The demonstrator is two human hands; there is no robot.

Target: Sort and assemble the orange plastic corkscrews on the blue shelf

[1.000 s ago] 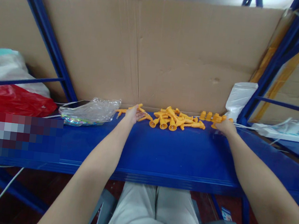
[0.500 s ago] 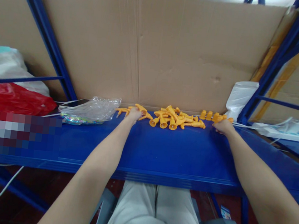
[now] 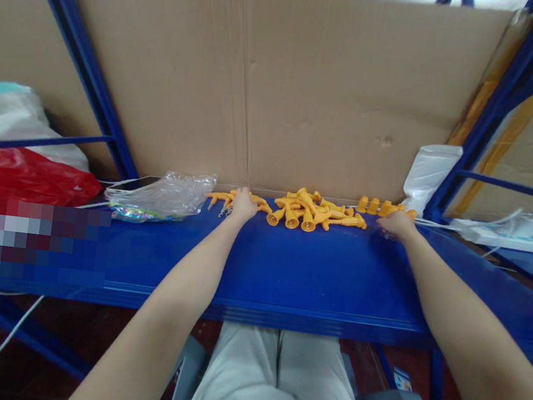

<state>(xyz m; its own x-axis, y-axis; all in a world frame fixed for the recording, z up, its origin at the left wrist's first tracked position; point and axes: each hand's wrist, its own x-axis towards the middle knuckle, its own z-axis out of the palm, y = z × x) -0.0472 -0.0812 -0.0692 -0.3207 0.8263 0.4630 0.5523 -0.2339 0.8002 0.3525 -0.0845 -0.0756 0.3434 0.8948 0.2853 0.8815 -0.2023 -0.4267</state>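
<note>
Orange plastic pieces with thin metal chains or coils (image 3: 218, 198) lie at the back left of the blue shelf. My left hand (image 3: 243, 205) is over the right part of this group, back of the hand up; its fingers are hidden behind it. To its right is a pile of orange trumpet-shaped pieces (image 3: 304, 212), several with flared open ends facing me. Short orange caps (image 3: 373, 206) stand in a row farther right. At the right end of that row, my right hand (image 3: 396, 225) is curled against orange caps, its fingertips partly hidden.
A clear plastic bag (image 3: 175, 193) with colourful contents lies left, near a red bag (image 3: 28, 182). At the back right, a white pouch (image 3: 430, 177) leans by the blue post, near a power strip (image 3: 507, 235) with cables. A cardboard sheet (image 3: 331, 92) walls the back.
My left hand has shifted slightly right over the orange pieces, uncovering more of the metal chains on its left. My right hand has barely moved at the caps.
</note>
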